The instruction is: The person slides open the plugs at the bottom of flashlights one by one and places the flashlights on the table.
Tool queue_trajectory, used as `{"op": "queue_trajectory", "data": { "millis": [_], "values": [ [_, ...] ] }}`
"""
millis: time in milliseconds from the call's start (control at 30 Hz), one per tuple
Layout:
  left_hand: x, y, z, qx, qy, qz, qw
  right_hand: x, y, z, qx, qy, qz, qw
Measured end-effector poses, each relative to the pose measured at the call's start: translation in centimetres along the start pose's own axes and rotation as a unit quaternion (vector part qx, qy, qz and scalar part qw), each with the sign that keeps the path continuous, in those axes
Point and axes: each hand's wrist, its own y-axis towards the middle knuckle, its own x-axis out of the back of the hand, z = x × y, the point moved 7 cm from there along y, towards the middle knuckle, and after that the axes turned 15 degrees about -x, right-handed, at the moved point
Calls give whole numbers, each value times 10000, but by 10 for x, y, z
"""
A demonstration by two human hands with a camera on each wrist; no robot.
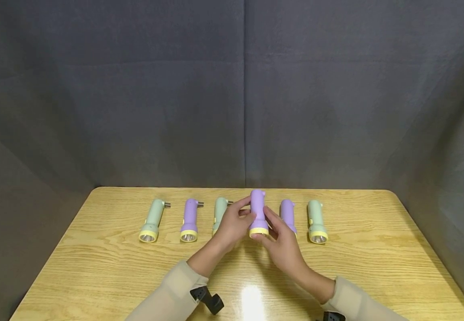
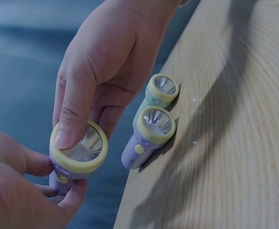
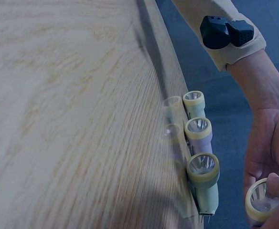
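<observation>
Both hands hold the purple flashlight (image 1: pixel 258 215) above the surface (image 1: pixel 107 267), left hand (image 1: pixel 232 225) fingers curled round its body, right hand (image 1: pixel 282 243) pinching the yellow lens ring (image 2: pixel 80 145); a loose grip risks dropping it onto the neighbouring flashlights (image 1: pixel 287 214).

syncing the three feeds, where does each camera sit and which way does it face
Head: worn high, looks forward and down at the wooden table, a row of flashlights, both hands and sleeves.
Left wrist: sits on the left arm, looks along the left hand at the purple flashlight and right hand.
Right wrist: sits on the right arm, looks across at three lying flashlights, the left forearm and its black wrist mount.
Shared: all show the held purple flashlight's yellow rim.
</observation>
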Motion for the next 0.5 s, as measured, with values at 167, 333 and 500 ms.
{"op": "queue_trajectory", "data": {
  "millis": [167, 333, 500],
  "values": [
    [2, -4, -4, -161, 60, -24, 9998, 1, -3, 1, -37, 92, 87, 9999],
    [5, -8, -8, -344, 7, -97, 9994, 4, -4, 2, 214, 310, 140, 9992],
    [7, -9, -11, -508, -171, -219, 9983, 7, -4, 7, 368, 741, 108, 9965]
  ]
}}
